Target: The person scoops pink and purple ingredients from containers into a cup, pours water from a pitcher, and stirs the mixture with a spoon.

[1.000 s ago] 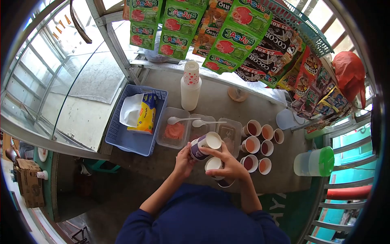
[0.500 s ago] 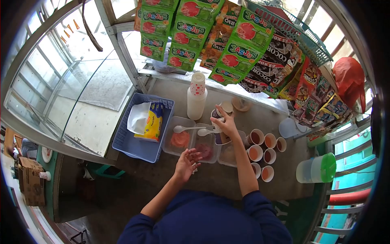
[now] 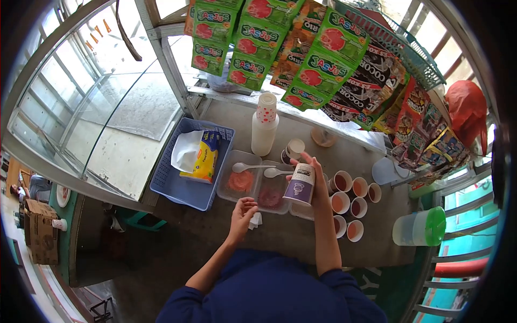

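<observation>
My right hand [image 3: 320, 185] is wrapped around a purple-and-white paper cup [image 3: 299, 185], held tilted above the clear tubs. Loosely curled, my left hand [image 3: 243, 216] hangs in front of the tubs with nothing visible in it. A small white paper-like piece [image 3: 256, 220] lies beside it. One clear tub [image 3: 221, 189] contains orange powder, and the middle tub [image 3: 277, 211] contains dark pink powder. Two white spoons, a left spoon [image 3: 242, 167] and a right spoon [image 3: 273, 172], rest across them. A third tub [image 3: 301, 212] is partly hidden by the cup and right hand.
Filled paper cups [image 3: 357, 206] stand in a group on the right. Behind the tubs are another paper cup [image 3: 294, 148] and a tall white cup stack [image 3: 264, 132]. A blue basket [image 3: 186, 200] holds a tissue pack. A green-lidded jug [image 3: 417, 227] stands right; sachets [image 3: 323, 64] hang above.
My right hand has drawn the paper cup from the back of the table toward me, over the tubs. My left hand has turned and its fingers have curled. The view shifted slightly.
</observation>
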`<state>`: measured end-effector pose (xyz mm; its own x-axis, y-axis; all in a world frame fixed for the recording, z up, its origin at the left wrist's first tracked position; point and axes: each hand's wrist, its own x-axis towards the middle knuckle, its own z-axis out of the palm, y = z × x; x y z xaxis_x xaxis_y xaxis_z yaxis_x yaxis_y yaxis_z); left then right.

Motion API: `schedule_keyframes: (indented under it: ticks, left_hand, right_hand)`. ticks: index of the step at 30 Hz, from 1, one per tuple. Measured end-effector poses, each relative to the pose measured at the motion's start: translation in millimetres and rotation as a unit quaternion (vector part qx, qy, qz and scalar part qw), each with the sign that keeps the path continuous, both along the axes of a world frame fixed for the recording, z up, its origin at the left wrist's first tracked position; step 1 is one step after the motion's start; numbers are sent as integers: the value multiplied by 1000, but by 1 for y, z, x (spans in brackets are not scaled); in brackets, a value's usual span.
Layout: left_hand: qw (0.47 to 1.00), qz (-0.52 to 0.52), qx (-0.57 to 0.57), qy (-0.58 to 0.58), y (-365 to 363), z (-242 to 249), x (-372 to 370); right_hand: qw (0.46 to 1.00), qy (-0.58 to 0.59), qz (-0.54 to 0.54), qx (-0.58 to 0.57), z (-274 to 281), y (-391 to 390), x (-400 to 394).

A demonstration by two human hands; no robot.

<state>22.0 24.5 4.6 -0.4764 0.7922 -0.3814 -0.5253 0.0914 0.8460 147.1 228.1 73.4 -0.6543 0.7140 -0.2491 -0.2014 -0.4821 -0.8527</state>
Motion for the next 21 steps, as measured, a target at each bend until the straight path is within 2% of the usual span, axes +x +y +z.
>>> schedule_keyframes:
  ticks: [1,2,3,4,5,6,8,10,12,13,18,19,20,21]
  left_hand:
    - [990,-32,11,139,2,4,3]
    - [959,-64,22,275,3,8,5]
    - [926,-100,18,364,6,17,5]
    - [925,-103,19,364,10,26,8]
    - [881,-102,67,457,13,36,12]
    - [825,-99,116,544,15,42,16]
    - [822,-119,124,543,19,48,24]
    - [799,-116,152,570,21,49,27]
    - [783,-115,149,593,20,47,27]
    - [767,-113,146,614,19,47,27]
    - [768,-69,185,609,2,48,20]
    - [773,-47,201,599,-1,48,20]
    - [774,-39,195,601,-6,44,20]
    - [840,13,205,503,-11,37,23]
  right_hand:
    - [990,80,-31,-115,-2,-8,5]
    - [989,80,-35,-116,-5,-14,10]
    - [978,101,-47,-178,-8,-18,14]
    - [962,123,-57,-238,-12,-22,19]
    - [925,193,-32,-327,-19,-26,22]
    - [924,194,-35,-327,-20,-33,22]
    - [898,183,-37,-399,-21,-50,21]
    - [916,173,-14,-362,-45,-57,26]
    - [890,199,32,-409,-51,-67,25]
    - [909,152,14,-387,-46,-74,22]
    - [929,123,58,-345,-71,-112,23]
    - [977,43,16,-207,-68,-130,17]
    - [997,-35,-25,-63,-66,-140,14]
    - [995,-87,36,33,-81,-135,16]
